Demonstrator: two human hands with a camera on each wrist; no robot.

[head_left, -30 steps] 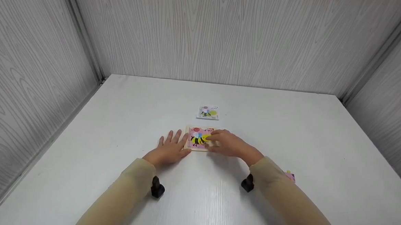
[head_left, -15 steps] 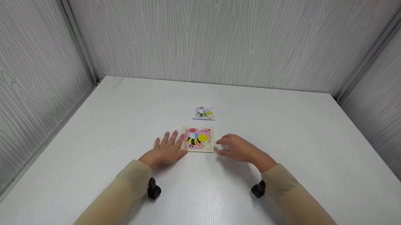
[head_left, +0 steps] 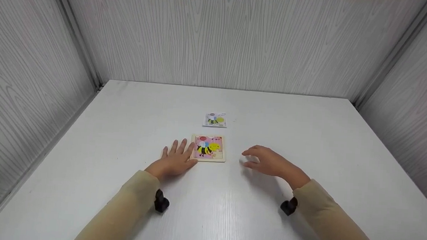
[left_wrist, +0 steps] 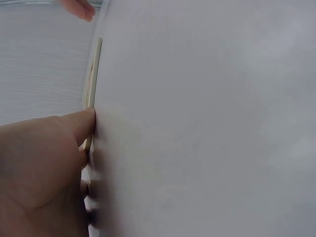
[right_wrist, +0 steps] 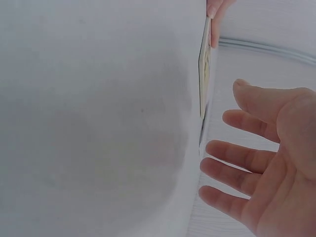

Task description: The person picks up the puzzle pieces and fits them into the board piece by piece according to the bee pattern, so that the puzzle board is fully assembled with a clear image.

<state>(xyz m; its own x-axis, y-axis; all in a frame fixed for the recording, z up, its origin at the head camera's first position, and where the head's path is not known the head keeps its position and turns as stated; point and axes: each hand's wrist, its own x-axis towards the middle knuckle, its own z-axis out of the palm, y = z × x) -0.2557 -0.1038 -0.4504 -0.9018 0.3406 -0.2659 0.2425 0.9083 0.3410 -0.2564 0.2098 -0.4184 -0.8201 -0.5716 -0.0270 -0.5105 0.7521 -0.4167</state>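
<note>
A small square jigsaw puzzle (head_left: 206,147) in a pale wooden frame lies flat on the table. Its picture is a yellow-and-black bee on pink, and bare wood shows at its lower right corner. My left hand (head_left: 176,162) lies palm down with fingers spread, thumb and index finger at the frame's left edge. In the left wrist view, the thumb (left_wrist: 85,123) touches the frame's thin edge (left_wrist: 95,74). To the right of the puzzle my right hand (head_left: 269,162) hovers over the table, fingers loosely bent and apart. The right wrist view shows nothing in that hand's fingers (right_wrist: 237,155).
Behind the puzzle lies a white card (head_left: 215,120) printed with the same bee picture. The white table (head_left: 209,207) is bounded by grey wood-grain panels (head_left: 217,39) at the back and both sides. Black wrist cameras (head_left: 288,207) hang below both sleeves.
My right hand has moved right, away from the puzzle, uncovering its right side. The left hand stays at the frame. A pink piece seen earlier beside the right sleeve is out of sight now.
</note>
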